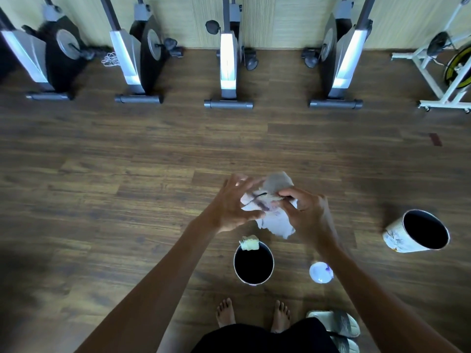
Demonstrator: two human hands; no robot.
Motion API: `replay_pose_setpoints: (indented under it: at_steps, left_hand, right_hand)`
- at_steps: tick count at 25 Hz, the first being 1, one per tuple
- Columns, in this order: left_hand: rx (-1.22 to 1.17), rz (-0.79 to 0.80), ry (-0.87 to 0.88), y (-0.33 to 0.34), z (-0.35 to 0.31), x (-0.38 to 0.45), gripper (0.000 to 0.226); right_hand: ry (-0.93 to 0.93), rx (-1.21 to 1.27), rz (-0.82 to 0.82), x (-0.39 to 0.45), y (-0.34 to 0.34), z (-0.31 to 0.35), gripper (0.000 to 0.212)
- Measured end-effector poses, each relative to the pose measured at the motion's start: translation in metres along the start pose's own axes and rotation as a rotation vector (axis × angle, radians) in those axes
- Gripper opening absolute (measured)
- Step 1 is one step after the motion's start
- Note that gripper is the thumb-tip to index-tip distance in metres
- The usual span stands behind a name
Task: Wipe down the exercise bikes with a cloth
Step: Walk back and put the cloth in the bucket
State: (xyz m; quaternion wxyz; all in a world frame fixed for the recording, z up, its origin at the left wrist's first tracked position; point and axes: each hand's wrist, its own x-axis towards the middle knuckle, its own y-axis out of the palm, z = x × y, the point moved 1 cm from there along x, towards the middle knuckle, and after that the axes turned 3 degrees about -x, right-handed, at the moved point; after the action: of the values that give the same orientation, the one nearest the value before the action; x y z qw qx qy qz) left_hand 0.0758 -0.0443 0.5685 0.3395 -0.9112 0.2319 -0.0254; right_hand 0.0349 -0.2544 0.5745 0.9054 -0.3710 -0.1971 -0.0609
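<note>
White cloth (274,217) between hands; right hand (304,212) apparently pinching, left hand (233,205) spread.

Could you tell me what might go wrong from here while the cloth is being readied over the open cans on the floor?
1. The cloth hangs above the open can by the bare feet; if the right hand loosens its pinch, it could drop in.
2. The second can already leans; a step sideways could knock it over.
3. The sandals and the small lid lie close underfoot, a likely trip.
</note>
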Motion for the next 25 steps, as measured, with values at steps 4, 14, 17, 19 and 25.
replay_pose_setpoints:
  at_steps: [4,14,17,19,25]
  left_hand:
    - [-0.155,-0.044,-0.087,0.004,0.000,0.005,0.036]
    - [-0.787,0.253,-0.380,0.019,0.024,0.002,0.039]
    - [-0.854,0.195,-0.393,0.036,0.027,0.003,0.026]
    - [-0.803,0.132,-0.420,0.058,0.036,0.007,0.021]
    - [-0.551,-0.052,-0.730,0.217,0.167,-0.004,0.010]
  right_hand:
    - [0.125,0.115,0.135,0.008,-0.003,-0.003,0.008]
    - [0.589,0.310,0.009,-0.004,0.013,-0.021,0.004]
    - [0.718,0.410,-0.031,-0.017,0.022,-0.038,0.009]
    - [0.816,0.425,-0.002,-0.035,0.036,-0.058,0.007]
    - [1.006,0.551,0.452,-0.162,0.141,-0.171,0.043]
